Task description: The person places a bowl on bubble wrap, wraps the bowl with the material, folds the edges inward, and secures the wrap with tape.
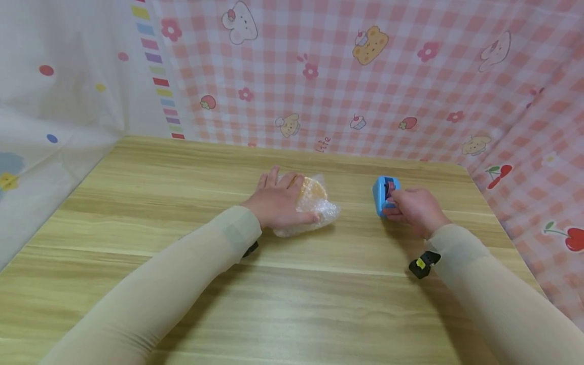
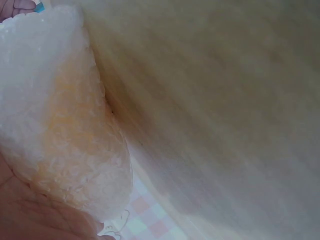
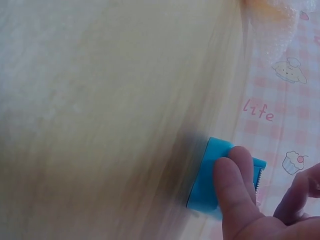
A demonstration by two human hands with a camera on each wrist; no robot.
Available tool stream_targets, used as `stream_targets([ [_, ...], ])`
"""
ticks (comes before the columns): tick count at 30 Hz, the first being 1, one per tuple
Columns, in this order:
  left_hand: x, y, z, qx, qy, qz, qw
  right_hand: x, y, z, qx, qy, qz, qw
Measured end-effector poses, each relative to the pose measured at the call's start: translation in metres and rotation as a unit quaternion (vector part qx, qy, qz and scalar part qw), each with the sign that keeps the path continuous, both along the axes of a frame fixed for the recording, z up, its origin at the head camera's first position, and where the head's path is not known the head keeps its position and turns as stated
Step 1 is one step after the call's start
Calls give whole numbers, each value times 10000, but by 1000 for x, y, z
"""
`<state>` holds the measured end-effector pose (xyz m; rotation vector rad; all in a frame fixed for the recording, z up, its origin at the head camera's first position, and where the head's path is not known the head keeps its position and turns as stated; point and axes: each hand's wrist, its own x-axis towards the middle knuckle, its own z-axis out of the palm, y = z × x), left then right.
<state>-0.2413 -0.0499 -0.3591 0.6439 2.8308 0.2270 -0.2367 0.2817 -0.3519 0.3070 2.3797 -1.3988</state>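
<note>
My left hand (image 1: 279, 203) rests over a bubble-wrapped bundle (image 1: 315, 203), fingers extended across its left side and thumb along its near edge. Something round and orange shows through the clear wrap; its kind is hidden. From the left wrist, the bundle (image 2: 75, 115) fills the left side, with part of the palm (image 2: 30, 210) below it. To the right, my right hand (image 1: 420, 208) grips a small blue tape dispenser (image 1: 379, 195) with a dark reddish roll inside. Two fingers (image 3: 232, 182) lie along the side of the dispenser (image 3: 202, 182) in the right wrist view, near its toothed cutter.
The wooden table (image 1: 319, 304) extends around both hands. A pink checked cloth (image 1: 319, 76) with cartoon prints hangs behind it and on the right, and a pale dotted cloth (image 1: 59, 101) on the left. A black wrist camera (image 1: 424, 264) sits under the right wrist.
</note>
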Motion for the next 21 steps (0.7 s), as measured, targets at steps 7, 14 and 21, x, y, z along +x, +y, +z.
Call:
stream_targets([
  [7, -1, 0, 0, 1, -16, 0, 10000, 3, 0, 0, -100, 85, 71, 9999],
  [14, -1, 0, 1, 50, 19, -16, 10000, 3, 0, 0, -181, 159, 123, 9996],
  [21, 0, 0, 1, 39, -30, 35, 10000, 14, -1, 4, 563, 248, 142, 9980],
])
